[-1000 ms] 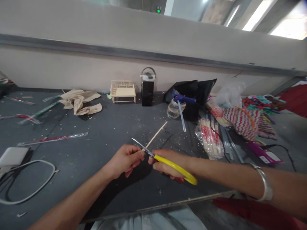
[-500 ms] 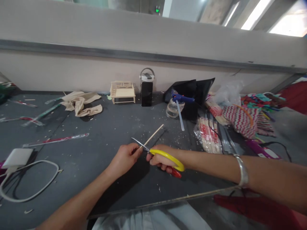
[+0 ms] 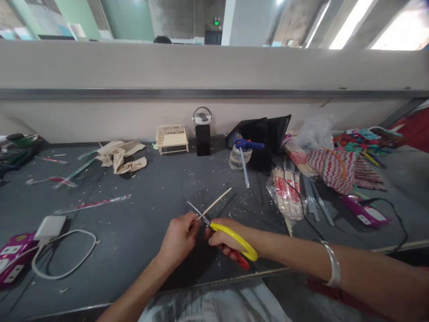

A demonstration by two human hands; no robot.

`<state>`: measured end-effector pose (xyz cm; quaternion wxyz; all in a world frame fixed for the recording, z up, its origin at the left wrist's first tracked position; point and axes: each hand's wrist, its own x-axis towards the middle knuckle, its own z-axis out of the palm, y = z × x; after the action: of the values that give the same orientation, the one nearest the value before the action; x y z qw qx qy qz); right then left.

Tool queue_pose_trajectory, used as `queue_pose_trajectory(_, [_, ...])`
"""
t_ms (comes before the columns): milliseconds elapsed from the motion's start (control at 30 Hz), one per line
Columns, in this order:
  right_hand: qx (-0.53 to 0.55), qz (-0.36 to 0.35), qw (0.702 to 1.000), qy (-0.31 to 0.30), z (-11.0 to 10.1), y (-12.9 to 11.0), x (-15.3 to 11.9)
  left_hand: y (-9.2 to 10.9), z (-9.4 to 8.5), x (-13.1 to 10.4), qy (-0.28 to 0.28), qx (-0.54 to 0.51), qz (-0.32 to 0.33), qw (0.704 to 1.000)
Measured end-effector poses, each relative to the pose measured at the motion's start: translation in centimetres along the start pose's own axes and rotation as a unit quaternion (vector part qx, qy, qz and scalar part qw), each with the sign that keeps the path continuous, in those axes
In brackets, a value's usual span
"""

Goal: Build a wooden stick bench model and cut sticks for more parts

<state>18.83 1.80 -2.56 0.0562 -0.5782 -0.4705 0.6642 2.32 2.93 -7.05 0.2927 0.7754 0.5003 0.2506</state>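
Observation:
My right hand [image 3: 225, 237] is closed round the handles of scissors [image 3: 236, 237], one handle yellow and the other red. Their blades cross a thin wooden stick [image 3: 217, 201] near its lower end. Thumb and fingers of my left hand [image 3: 181, 237] pinch that lower end, right beside the blades. The stick's free end points up and to the right over the dark table [image 3: 161, 183]. Exactly how far the blades are apart is hard to make out.
A small wooden model bench [image 3: 172, 139] stands by the back wall beside a black phone [image 3: 203, 140]. A blue glue gun [image 3: 248, 144] rests on a glass jar [image 3: 239, 160]. Bagged sticks [image 3: 286, 190] lie right; a crumpled cloth [image 3: 120, 156] and a charger [image 3: 50, 227] lie left.
The camera view has tilted up and shifted, so the table sits lower in the picture. Both hands keep their grip, and the scissors stay across the stick near its lower end.

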Motion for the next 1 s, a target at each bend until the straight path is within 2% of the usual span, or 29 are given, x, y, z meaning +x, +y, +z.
queue_pose_trajectory(233, [0.02,0.025,0.999,-0.042,-0.8,0.0,0.3,0.5,0.7,0.1,0.008,-0.066,-0.073,0.995])
queue_pose_trajectory(500, [0.033,0.059,0.993,-0.099,-1.8,-0.1,1.0,-0.1,1.2,0.0,-0.001,-0.057,-0.079,0.995])
queue_pose_trajectory(867, [0.027,0.023,0.997,-0.07,-1.4,0.3,1.0,-0.4,1.4,0.0,0.003,-0.051,-0.086,0.995])
queue_pose_trajectory(1000, [0.027,0.024,0.997,-0.064,-1.2,0.3,1.0,-0.2,0.8,-0.2,-0.024,-0.008,-0.077,0.997])
